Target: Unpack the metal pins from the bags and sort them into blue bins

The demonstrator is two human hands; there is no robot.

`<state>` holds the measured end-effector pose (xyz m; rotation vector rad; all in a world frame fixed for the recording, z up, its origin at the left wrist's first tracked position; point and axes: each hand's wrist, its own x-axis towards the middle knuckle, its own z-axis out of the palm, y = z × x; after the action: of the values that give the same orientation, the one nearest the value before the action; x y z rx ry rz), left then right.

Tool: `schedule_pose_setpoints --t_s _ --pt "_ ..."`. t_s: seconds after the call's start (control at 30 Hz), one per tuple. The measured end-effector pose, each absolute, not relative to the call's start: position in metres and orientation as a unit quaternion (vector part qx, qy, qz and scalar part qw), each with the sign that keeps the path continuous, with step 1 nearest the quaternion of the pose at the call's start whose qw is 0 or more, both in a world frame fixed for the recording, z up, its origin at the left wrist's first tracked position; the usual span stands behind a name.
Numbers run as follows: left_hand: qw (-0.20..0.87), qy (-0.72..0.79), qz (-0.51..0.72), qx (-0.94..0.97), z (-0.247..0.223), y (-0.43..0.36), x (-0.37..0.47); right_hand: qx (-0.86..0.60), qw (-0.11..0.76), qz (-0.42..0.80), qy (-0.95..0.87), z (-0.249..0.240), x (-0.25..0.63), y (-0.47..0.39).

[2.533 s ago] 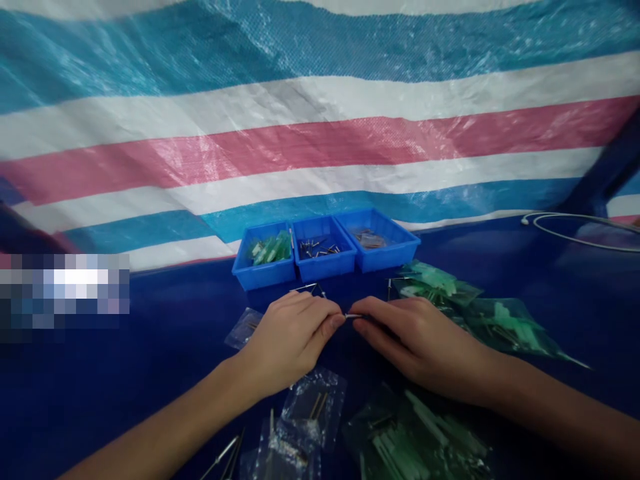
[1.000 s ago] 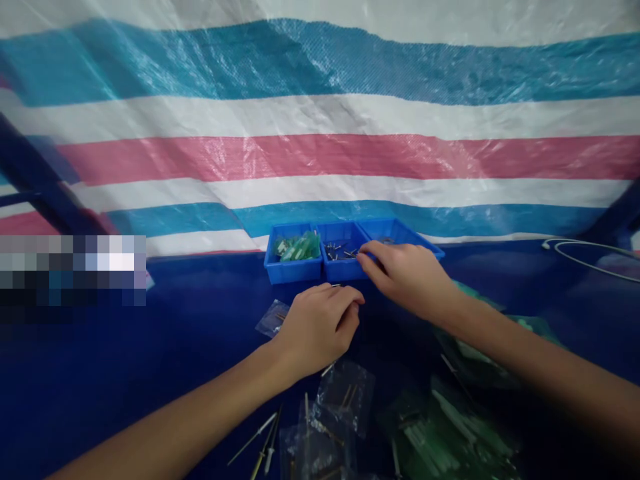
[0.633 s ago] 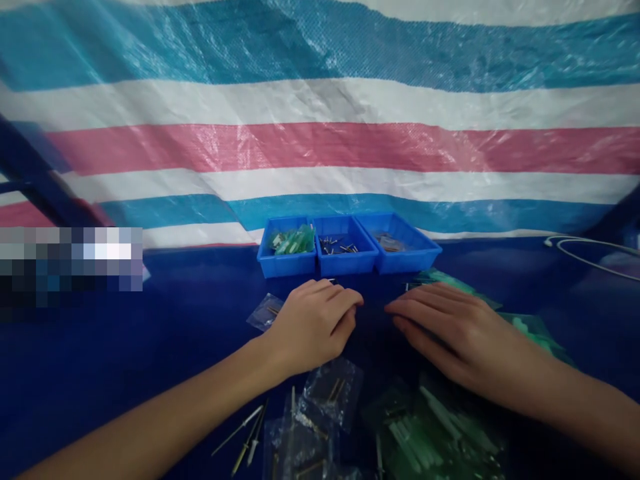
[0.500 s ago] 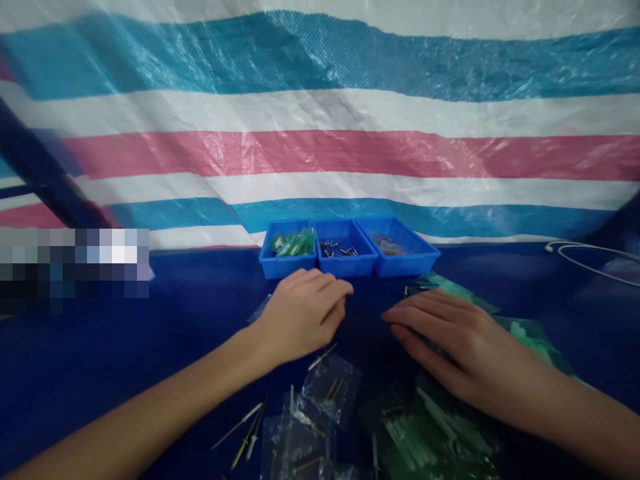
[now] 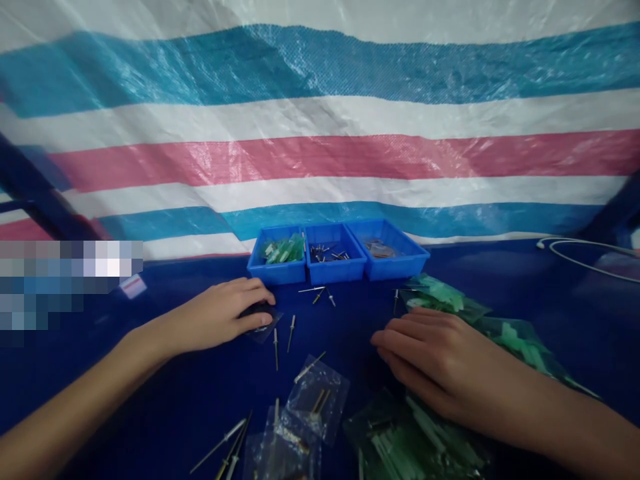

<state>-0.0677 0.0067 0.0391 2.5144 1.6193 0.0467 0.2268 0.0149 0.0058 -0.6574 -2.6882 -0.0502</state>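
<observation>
My left hand reaches over a small clear plastic bag, touching it with thumb and fingers apart. Two pop rivets lie just right of that bag. Closer to the blue boxes are several more rivets. My right hand rests low over the table, fingers together and thumb tucked close beneath; whatever they hold, if anything, is hidden. Around it lie clear bags of pale green plastic pieces. In the middle foreground are clear bags with small metal parts.
Three blue boxes stand side by side at the back, holding green pieces, rivets and flat bags. More rivets lie at the front left. A white cable loops at the right. A striped sheet hangs behind the table.
My left hand has moved left from in front of the boxes onto the small bag, uncovering rivets on the table. My right hand has barely moved. The view has shifted slightly.
</observation>
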Motion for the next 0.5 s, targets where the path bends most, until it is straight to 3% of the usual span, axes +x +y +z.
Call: schedule_pose_setpoints --t_s 0.33,0.5 --pt "0.131 0.571 0.074 0.807 0.038 0.005 -0.058 -0.229 0.212 -0.02 -0.95 0.008 0.229 0.015" --pt "0.142 0.58 0.266 0.757 0.045 -0.008 -0.028 -0.246 0.261 0.07 -0.931 0.01 0.226 0.011"
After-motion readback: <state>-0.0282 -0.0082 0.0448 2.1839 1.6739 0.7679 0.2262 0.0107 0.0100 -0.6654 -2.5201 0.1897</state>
